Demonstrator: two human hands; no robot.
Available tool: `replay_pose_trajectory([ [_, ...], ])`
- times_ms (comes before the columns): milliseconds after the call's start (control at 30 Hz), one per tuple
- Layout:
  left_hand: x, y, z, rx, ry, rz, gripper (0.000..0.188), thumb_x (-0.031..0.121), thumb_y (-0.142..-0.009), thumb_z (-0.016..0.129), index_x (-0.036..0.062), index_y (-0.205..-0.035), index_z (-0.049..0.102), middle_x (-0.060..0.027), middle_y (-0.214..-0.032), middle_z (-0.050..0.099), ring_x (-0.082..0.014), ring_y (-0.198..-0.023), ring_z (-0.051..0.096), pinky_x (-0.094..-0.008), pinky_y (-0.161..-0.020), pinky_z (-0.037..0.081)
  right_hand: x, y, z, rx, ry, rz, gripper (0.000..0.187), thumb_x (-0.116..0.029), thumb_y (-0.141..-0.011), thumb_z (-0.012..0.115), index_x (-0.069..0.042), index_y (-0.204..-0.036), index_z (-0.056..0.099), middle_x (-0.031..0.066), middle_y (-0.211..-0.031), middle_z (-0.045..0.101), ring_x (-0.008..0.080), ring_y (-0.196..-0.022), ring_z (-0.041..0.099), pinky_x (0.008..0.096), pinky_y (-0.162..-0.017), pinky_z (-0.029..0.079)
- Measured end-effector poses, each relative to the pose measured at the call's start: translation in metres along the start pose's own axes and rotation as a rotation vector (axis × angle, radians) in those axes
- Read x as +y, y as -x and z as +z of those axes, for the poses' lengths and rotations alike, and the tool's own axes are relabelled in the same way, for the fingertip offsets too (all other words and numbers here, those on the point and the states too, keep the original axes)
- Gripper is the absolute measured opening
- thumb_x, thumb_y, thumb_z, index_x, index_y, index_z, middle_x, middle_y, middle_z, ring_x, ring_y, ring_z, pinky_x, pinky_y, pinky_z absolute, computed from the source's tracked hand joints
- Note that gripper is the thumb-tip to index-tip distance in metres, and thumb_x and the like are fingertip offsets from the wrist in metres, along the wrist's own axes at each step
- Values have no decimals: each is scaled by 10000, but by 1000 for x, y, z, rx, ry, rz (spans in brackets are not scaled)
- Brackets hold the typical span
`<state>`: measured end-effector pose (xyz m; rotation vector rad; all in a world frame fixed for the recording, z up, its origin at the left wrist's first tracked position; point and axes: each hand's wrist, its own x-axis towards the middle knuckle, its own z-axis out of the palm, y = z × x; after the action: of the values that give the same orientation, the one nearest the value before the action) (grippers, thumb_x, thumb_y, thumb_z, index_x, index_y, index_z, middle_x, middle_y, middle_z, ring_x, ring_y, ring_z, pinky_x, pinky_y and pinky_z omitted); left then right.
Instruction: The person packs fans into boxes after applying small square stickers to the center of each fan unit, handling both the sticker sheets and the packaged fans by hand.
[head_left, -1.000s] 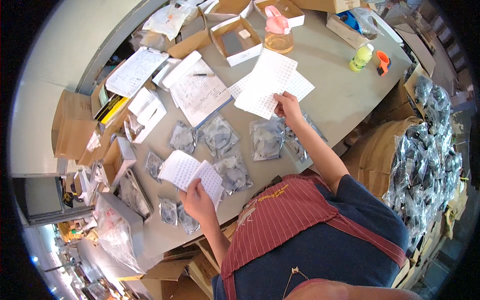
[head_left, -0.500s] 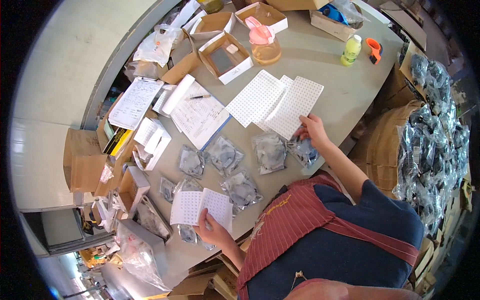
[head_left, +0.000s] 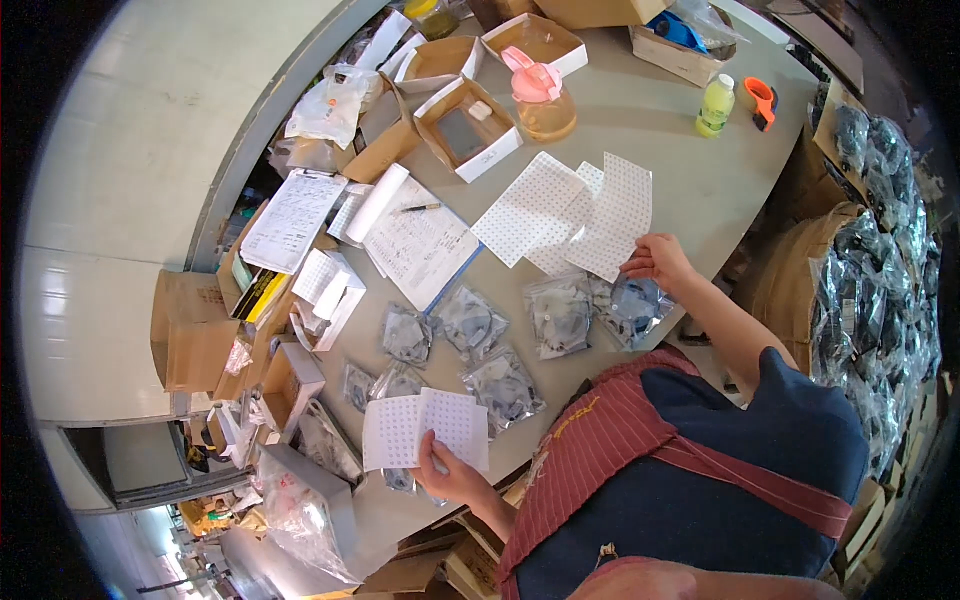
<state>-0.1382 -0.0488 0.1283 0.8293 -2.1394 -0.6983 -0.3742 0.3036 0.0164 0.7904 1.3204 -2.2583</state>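
Observation:
My left hand (head_left: pixel 447 474) is closed on a few small white label sheets (head_left: pixel 394 433) printed with rows of tiny marks. The sheets are fanned out above the bagged parts at the table's near edge. Between fingers and thumb, my right hand (head_left: pixel 660 262) pinches the near corner of a larger label sheet (head_left: pixel 622 212), which looks slightly curved. That sheet overlaps other printed sheets (head_left: pixel 530 210) lying on the table. Just below my right hand is a clear bag with a dark part (head_left: pixel 632 308); another bagged part (head_left: pixel 558 316) lies to its left.
Several more bagged parts (head_left: pixel 503 385) lie mid-table. Beyond are a clipboard with a pen (head_left: pixel 420 208), open boxes (head_left: pixel 465 130), a pink-lidded jug (head_left: pixel 545 100), a green bottle (head_left: pixel 716 106) and an orange tape dispenser (head_left: pixel 761 102). A large carton of bagged parts (head_left: pixel 870 300) stands at right.
The whole view has shifted slightly. The larger sheet in my right hand has turned, its far end now pointing more straight away. My left hand keeps its small sheets in about the same place.

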Motion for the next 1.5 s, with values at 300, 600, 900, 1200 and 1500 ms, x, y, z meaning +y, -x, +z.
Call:
replay_pose_trajectory([
  [300,-11,12,-16,61,68,-103,182,19,-905,583,-26,-1041,695,-121,-1058,554,-225,-953,579,-352,-821,485,-20,-39,25,-51,55,110,305,-135,-953,472,128,-1103,510,297,-1004,650,390,-870,695,446,-705,608],
  [600,-12,26,-19,73,159,-167,175,12,-889,609,-39,-1029,699,-132,-1062,578,-243,-990,582,-357,-891,463,-19,-123,69,-362,507,234,322,-244,-954,520,58,-1037,595,240,-1020,684,338,-865,708,410,-738,600],
  [900,-7,24,-17,25,164,-115,180,-12,-862,613,-32,-1012,711,-140,-1093,594,-263,-1006,579,-371,-910,458,-42,-113,113,-582,643,20,293,-197,-886,619,37,-1062,625,152,-949,692,237,-792,700,342,-715,591],
  [1200,7,31,-16,-1,101,-74,203,-55,-844,619,-1,-1010,721,-145,-1098,597,-273,-998,587,-369,-851,477,-64,-90,105,-457,743,-322,186,-123,-887,603,-4,-1022,652,70,-886,695,138,-699,663,263,-629,542],
  [1500,33,24,-2,-156,-25,208,275,-88,-831,640,73,-1031,738,-149,-1060,587,-293,-919,617,-362,-731,495,33,-31,115,-612,769,-607,185,-126,-859,622,-36,-1015,664,69,-872,696,162,-767,673,302,-711,545],
])
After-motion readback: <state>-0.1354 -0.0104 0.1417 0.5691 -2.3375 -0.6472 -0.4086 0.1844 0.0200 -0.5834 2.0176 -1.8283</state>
